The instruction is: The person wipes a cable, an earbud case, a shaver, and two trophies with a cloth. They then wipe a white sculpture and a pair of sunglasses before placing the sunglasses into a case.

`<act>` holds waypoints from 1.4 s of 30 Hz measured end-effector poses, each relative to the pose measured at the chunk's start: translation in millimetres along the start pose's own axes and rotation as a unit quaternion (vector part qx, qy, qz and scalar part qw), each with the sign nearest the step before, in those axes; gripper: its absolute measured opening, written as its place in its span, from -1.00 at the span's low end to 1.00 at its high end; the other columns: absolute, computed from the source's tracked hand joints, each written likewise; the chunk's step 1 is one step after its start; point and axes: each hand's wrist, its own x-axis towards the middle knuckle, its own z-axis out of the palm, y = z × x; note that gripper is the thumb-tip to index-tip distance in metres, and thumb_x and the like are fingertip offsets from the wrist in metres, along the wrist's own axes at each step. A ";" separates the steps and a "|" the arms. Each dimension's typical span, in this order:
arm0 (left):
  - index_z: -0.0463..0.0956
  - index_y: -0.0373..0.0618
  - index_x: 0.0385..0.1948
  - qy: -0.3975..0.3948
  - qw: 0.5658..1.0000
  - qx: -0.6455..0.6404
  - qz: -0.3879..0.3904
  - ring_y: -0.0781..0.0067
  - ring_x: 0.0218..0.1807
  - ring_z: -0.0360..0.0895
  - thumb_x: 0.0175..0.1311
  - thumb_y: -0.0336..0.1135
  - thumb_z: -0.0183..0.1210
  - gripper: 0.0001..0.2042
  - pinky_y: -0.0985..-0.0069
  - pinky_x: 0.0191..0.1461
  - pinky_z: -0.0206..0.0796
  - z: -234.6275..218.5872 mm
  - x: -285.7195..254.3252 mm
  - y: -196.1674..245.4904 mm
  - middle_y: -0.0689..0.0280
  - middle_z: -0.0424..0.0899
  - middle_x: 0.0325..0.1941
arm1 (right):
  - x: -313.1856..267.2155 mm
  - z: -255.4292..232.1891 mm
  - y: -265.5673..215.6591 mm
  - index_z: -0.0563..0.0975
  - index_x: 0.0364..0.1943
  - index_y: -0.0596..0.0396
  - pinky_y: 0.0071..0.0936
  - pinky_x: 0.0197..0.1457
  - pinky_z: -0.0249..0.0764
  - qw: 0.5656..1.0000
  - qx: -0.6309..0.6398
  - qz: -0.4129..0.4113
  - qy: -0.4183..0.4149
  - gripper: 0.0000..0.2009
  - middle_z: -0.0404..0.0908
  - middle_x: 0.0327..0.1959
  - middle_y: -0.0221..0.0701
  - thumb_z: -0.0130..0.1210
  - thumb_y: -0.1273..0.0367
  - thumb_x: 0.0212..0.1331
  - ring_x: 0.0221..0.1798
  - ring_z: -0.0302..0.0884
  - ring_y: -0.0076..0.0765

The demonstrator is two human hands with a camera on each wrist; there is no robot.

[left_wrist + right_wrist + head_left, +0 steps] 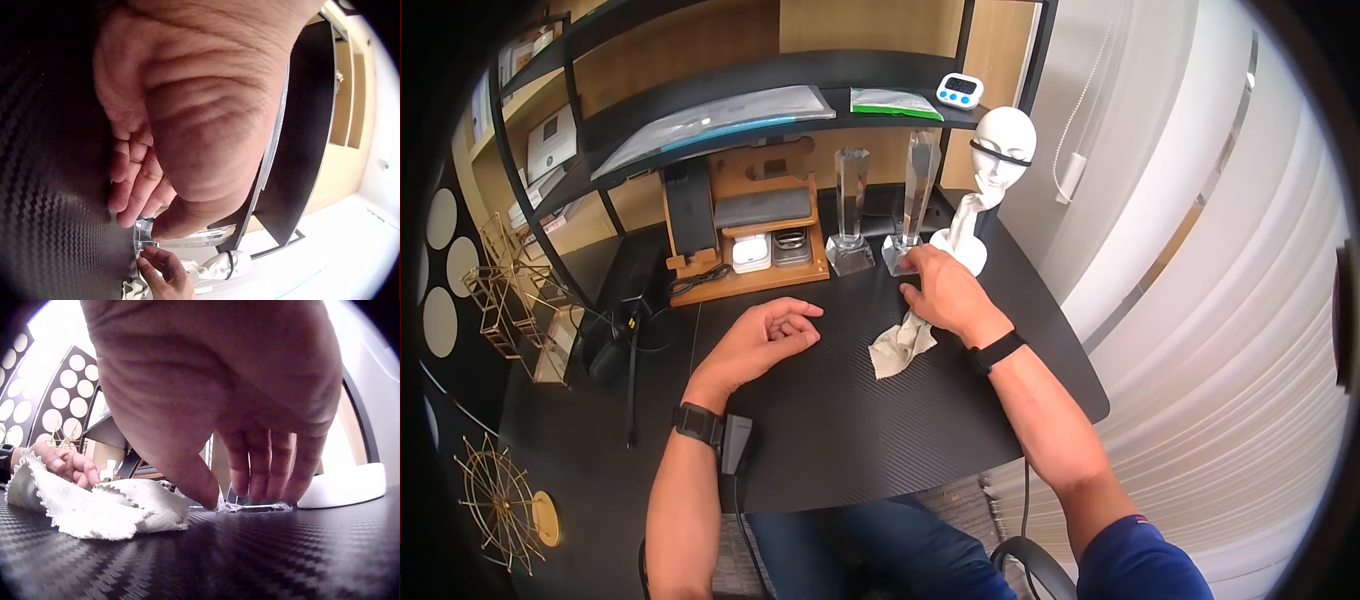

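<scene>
My right hand (952, 297) is at the base of the right-hand crystal trophy (917, 190), thumb on one side and fingers on the other. In the right wrist view its fingertips pinch the clear base low at the tabletop, and the palm hides most of the trophy. A crumpled beige cloth with zigzag edges (900, 347) lies on the black table just below that hand. The second crystal trophy (852, 200) stands upright to the left. Over the table, my left hand (762, 338) holds nothing, its fingers loosely curled.
Right of the trophies stands a white mannequin head (1003, 150) on a round base. Behind is a wooden organizer (745, 285) with small cases, under a black shelf (700, 125) bearing packets and a timer (959, 91). A dark device with a cable (737, 443) sits by the left wrist.
</scene>
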 end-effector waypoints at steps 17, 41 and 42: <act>0.61 -0.19 0.32 0.004 1.000 0.003 -0.008 0.68 0.05 0.69 0.53 -0.42 0.31 -0.63 0.63 0.24 0.52 1.1 -0.2 0.8 0.36 0.82 0.02 | -0.2 1.7 -0.6 0.67 0.01 0.22 -0.01 0.23 0.65 0.998 -0.047 -0.011 0.047 -0.71 0.72 0.04 -0.13 0.32 0.35 0.29 0.13 0.71 0.17; 0.62 -0.25 0.29 0.009 1.000 -0.019 0.006 0.63 -0.02 0.69 0.53 -0.44 0.25 -0.65 0.59 0.20 0.55 0.4 -0.1 -1.2 0.30 0.82 0.00 | 20.5 -12.7 67.5 0.52 0.26 0.36 -0.09 0.30 0.61 0.953 0.144 0.176 0.198 -0.34 0.78 0.07 0.08 0.45 0.08 0.30 0.17 0.77 0.17; 0.62 -0.25 0.28 0.010 1.000 -0.022 0.005 0.64 -0.03 0.68 0.53 -0.44 0.25 -0.65 0.59 0.19 0.55 0.3 0.3 -0.4 0.30 0.82 0.00 | 20.9 -13.4 68.8 0.54 0.24 0.36 -0.10 0.29 0.61 0.953 0.153 0.181 0.191 -0.35 0.78 0.07 0.07 0.45 0.08 0.30 0.17 0.77 0.14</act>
